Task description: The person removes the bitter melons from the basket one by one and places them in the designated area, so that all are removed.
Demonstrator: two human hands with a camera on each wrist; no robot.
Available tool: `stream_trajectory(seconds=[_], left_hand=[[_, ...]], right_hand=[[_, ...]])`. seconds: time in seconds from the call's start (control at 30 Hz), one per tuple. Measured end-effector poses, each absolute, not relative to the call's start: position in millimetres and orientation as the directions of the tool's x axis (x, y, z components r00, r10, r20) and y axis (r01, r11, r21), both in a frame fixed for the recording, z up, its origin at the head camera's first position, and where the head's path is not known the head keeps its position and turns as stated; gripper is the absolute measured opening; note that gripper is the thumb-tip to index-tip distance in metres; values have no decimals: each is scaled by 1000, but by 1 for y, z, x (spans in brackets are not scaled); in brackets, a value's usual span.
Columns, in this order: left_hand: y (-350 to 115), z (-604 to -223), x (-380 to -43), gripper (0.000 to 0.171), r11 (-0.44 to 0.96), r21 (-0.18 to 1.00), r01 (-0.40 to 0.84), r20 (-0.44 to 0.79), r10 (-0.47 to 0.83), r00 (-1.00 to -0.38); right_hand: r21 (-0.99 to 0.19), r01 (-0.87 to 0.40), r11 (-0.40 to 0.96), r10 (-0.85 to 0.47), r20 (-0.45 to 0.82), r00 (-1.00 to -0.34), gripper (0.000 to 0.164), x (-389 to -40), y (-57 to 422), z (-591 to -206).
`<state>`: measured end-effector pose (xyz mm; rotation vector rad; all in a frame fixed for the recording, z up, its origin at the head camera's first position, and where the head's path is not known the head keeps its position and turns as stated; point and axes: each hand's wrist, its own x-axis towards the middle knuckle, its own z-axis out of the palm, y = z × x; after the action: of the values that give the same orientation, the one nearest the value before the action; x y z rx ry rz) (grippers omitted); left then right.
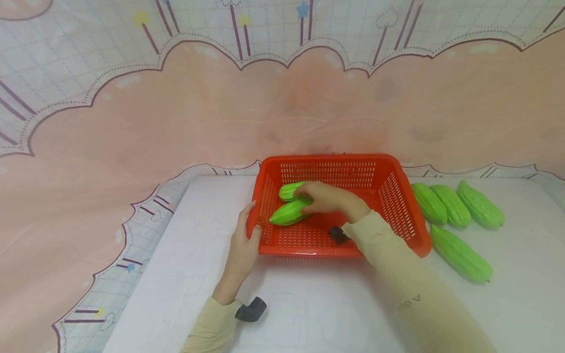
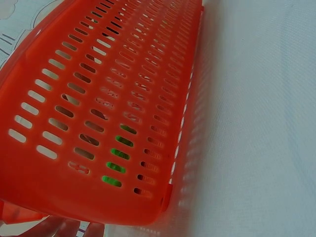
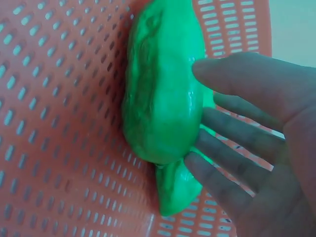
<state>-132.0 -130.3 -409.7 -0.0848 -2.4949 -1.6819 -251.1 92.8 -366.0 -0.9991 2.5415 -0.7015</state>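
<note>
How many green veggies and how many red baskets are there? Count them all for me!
Green veggies: 6 showing (2 inside, 4 outside)
Red basket: 1
Total: 7

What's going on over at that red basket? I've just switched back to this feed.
A person's left grip holds the left rim of the red basket, while their right grip is inside it at two green gourds. Its fingers are fairly straight, not clearly closed around either one. Four more gourds lie outside on the white table, to the right of the basket.
</note>
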Motion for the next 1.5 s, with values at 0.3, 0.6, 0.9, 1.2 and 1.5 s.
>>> stream_trajectory(seconds=[0.3,0.6,0.9,1.2,1.5], left_hand=[[-130,-409,-131,58,374,919,123,142,-23,-990],[-129,-410,-132,58,356,926,125,136,-8,-991],[-131,-413,-133,58,361,923,132,146,-13,-989],[-132,-413,-134,58,362,923,131,147,-17,-989],[-133,-415,-134,58,358,924,136,150,-12,-989]], right_hand=[[-504,-556,661,-701,-151,-697,39,-253,87,-366],[-456,-585,671,-710,-164,-685,37,-253,83,-365],[-452,-593,667,-717,-173,-675,35,-253,81,-366],[-444,-613,654,-734,-176,-656,35,-252,79,-366],[-428,-617,661,-731,-182,-657,39,-249,79,-365]])
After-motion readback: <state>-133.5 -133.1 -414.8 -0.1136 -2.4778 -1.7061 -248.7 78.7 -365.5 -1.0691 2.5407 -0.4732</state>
